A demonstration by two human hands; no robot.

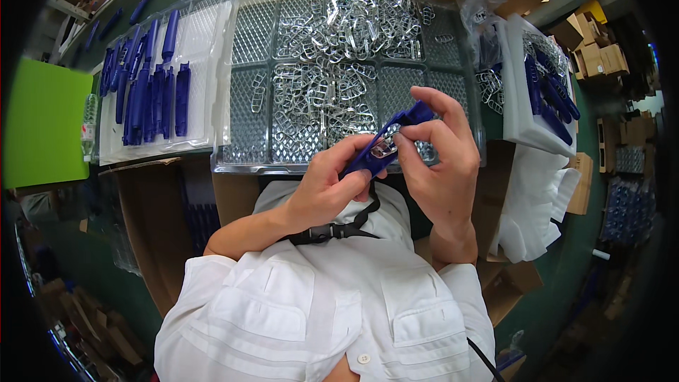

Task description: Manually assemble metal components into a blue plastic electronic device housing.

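A long dark-blue plastic piece (367, 160), hollow along its length, is tilted up to the right in front of my chest. My left hand (327, 182) grips its lower end, thumb on the near side. A small shiny wire clip (382, 147) sits in the hollow of the blue piece. My right hand (448, 159) pinches at the clip with thumb and a finger, while another finger extends over the blue piece's upper end. The fingertips hide part of the clip. Just beyond both hands lies a clear compartment tray (247, 28) heaped with loose metal clips (325, 92).
Several blue pieces (152, 92) lie in a clear tray (194, 110) at left, beside a plastic bottle (89, 124) and a green panel (44, 124). At right, a white foam box (520, 110) holds more blue pieces (550, 95). Open cardboard boxes (145, 219) stand below the table edge.
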